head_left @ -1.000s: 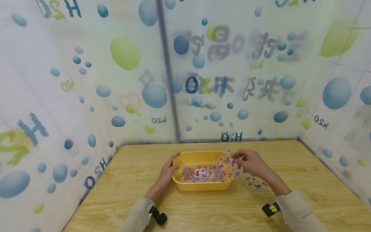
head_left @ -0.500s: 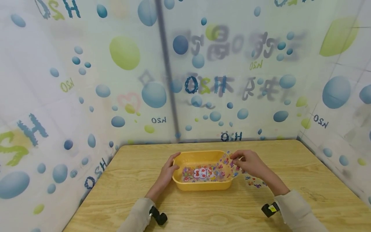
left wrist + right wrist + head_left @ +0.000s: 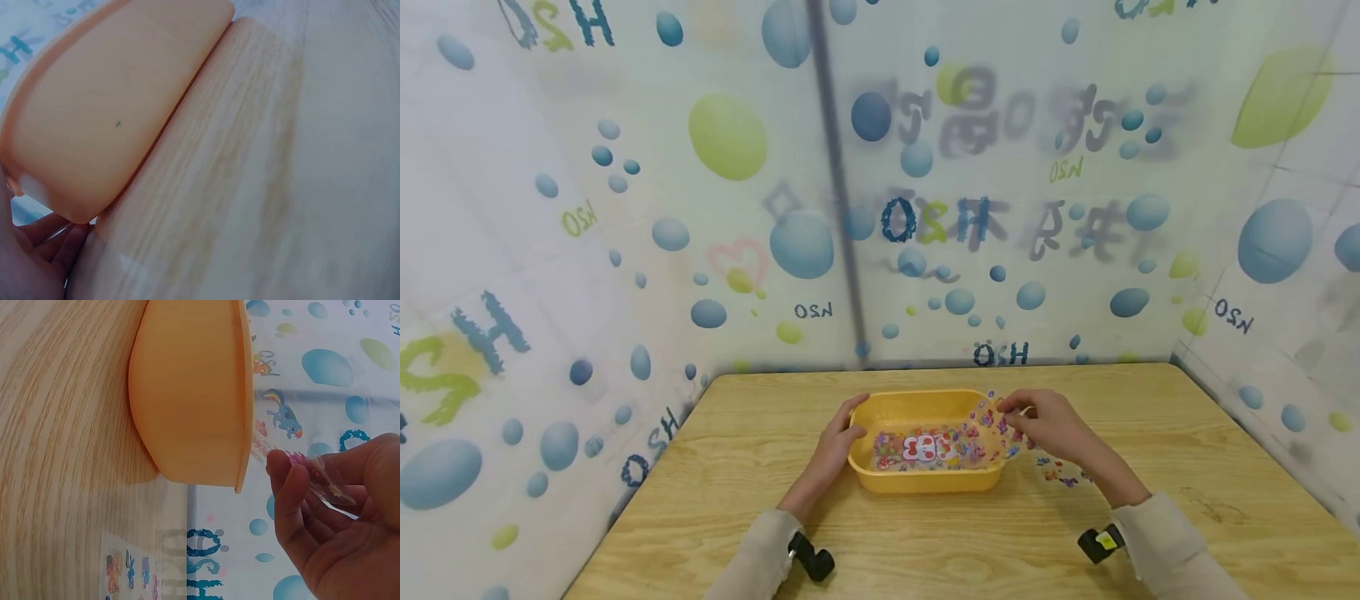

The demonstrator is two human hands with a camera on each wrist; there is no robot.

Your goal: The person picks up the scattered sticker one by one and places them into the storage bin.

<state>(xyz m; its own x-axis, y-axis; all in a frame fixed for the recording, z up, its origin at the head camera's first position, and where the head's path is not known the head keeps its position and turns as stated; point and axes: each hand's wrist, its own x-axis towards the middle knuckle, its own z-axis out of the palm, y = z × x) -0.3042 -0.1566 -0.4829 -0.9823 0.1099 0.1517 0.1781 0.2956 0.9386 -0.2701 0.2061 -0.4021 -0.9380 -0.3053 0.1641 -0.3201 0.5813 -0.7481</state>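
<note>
A yellow plastic basin (image 3: 925,482) stands on the wooden table. At its left end my left hand (image 3: 829,450) grips the rim, thumb on the inner side; the left wrist view shows the curled fingers (image 3: 72,244) by the basin's corner. Over the right end, my right hand (image 3: 1051,423) pinches a clear sticker sheet (image 3: 983,417) with small colourful figures. That sheet slants down into the basin. In the right wrist view its edge bends between thumb and fingers, and a blue pony (image 3: 284,417) shows on it. Inside the basin lie more printed sheets with a white cartoon character (image 3: 919,448).
Another clear sticker sheet (image 3: 1062,477) lies flat on the table (image 3: 925,550) to the right of the basin, partly behind my right wrist. A bubble-patterned wall covering (image 3: 940,283) rises right behind the table's far edge. Each wrist wears a black camera mount (image 3: 1101,542).
</note>
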